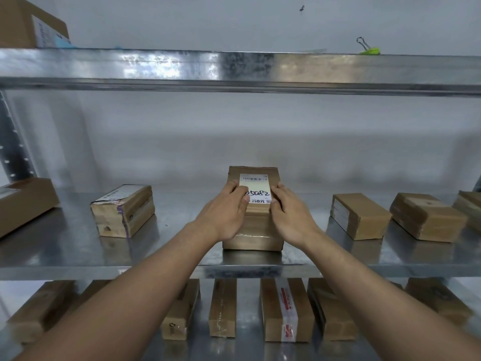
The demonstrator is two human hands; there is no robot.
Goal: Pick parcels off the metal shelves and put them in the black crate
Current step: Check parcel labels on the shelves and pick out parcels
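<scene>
— Where are the hands sitting?

— Both are lying on the brown parcel [252,230] in the middle of the centre metal shelf [78,254]. The left hand [226,212] is curling over its left top edge, with the thumb resting on the white label [256,187]. The right hand [289,214] is wrapping the right top edge, fingertips touching the label's right margin. So the two are clamping the same parcel from opposite sides, close together but not touching each other.

— Is the parcel sitting on the shelf?

— Its base is looking flush with the metal surface, near the front lip. The label is bearing a barcode and handwritten digits, partly covered by the thumb.

— What else is lying around?

— A taped parcel [123,211] is standing to the left, well apart. Two more boxes [360,216] are resting to the right, and a larger carton [24,201] is showing at the far left. On the lower shelf [250,347], a row of parcels [286,308] is lying side by side. On the top shelf [234,69], a green binder clip [369,49] is sitting at the right and a box [31,24] at the left corner.

— And the black crate?

— It is lying outside this view.
</scene>
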